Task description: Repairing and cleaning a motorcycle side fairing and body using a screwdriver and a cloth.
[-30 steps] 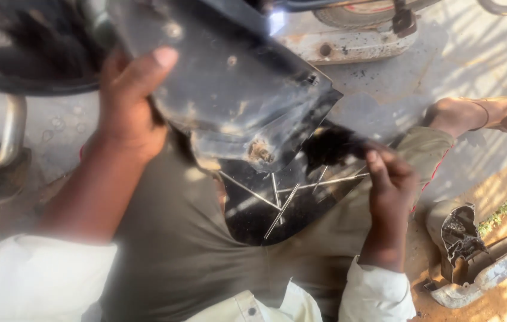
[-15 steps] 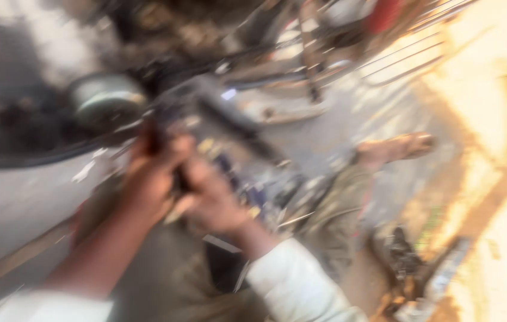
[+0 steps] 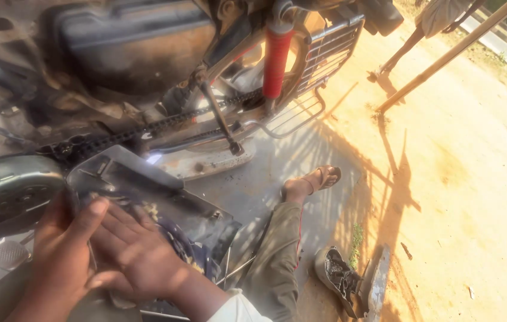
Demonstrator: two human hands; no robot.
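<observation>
An outdoor roadside repair spot is indicated: a stripped motorcycle with exposed black drive chain (image 3: 146, 128) and red shock absorber (image 3: 277, 56) is parked on bare sunlit orange dirt ground (image 3: 474, 197).
</observation>
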